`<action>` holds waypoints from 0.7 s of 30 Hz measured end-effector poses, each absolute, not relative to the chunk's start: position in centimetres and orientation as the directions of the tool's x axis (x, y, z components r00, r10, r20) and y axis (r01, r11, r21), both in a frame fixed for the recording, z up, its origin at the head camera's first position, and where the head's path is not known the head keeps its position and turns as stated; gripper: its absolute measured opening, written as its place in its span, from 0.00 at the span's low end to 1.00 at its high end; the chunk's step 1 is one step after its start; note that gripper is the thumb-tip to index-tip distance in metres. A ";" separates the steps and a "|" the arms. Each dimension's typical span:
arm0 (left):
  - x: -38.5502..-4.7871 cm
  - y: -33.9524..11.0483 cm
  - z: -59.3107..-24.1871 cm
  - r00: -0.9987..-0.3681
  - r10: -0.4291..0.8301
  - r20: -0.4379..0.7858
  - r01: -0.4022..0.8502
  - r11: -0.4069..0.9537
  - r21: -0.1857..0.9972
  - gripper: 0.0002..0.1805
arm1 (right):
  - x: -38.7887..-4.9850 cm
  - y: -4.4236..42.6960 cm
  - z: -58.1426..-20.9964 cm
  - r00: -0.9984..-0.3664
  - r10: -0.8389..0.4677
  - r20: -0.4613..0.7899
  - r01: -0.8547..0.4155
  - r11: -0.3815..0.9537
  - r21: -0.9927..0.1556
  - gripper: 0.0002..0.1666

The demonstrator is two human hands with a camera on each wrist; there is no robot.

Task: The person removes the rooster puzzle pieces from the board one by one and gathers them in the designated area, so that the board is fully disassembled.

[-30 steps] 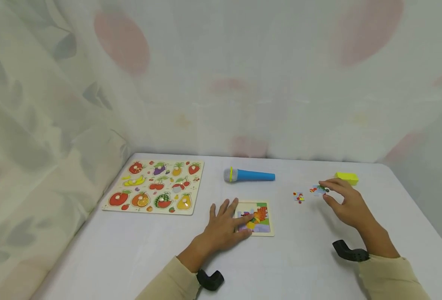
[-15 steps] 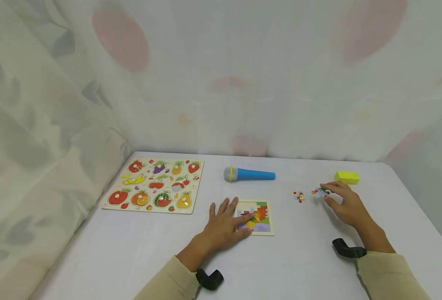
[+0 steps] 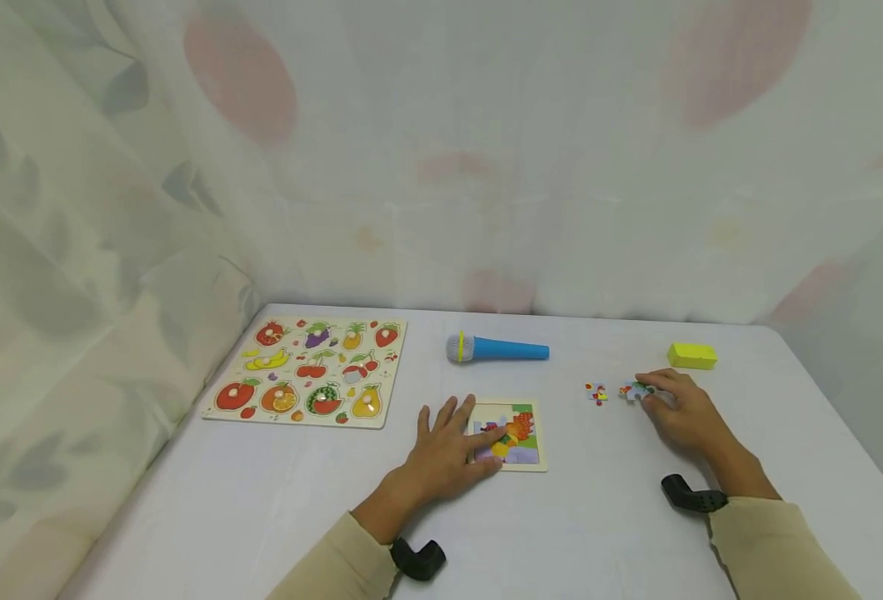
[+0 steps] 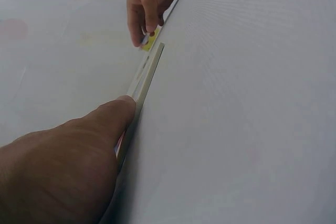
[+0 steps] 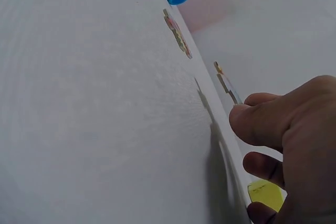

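Note:
My left hand (image 3: 449, 454) rests on a small framed jigsaw puzzle (image 3: 524, 462) with its fingers spread, covering the puzzle's left part. In the left wrist view the thumb lies along the frame's edge (image 4: 152, 72). Off to the right, my right hand (image 3: 685, 412) pinches a jigsaw piece (image 3: 631, 391) between thumb and index finger. The right wrist view has this piece (image 5: 226, 85) held up off the table, apart from its shadow. A second jigsaw piece (image 3: 596, 394) lies flat on the table just left of the held one.
A fruit peg puzzle board (image 3: 314, 375) lies at the back left. Behind the framed puzzle is a blue toy microphone (image 3: 512, 349). A yellow block (image 3: 692, 356) sits beyond my right hand. White cloth (image 3: 599, 500) covers the table, and curtains (image 3: 561, 208) hang behind it.
My right thumb and index finger have drawn closer together on the jigsaw piece, and the piece has shifted slightly toward me. The left hand stays put on the framed puzzle.

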State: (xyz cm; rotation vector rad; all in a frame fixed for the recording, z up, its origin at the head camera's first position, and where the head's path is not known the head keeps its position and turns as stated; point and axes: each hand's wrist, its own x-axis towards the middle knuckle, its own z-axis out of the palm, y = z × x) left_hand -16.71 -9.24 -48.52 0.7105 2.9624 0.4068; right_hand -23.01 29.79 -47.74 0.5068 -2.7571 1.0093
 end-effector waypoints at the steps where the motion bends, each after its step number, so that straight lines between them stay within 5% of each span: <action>1: -16.7 -9.2 -48.5 -0.891 0.453 -0.007 0.435 0.859 0.269 0.29 | -23.0 29.8 -47.8 -0.929 -0.260 0.264 -0.369 0.717 -0.591 0.20; 21: -16.8 -9.2 -48.5 -0.888 0.461 -0.002 0.444 0.858 0.259 0.29 | -23.3 29.7 -47.8 -0.943 -0.269 0.195 -0.332 0.779 -0.532 0.22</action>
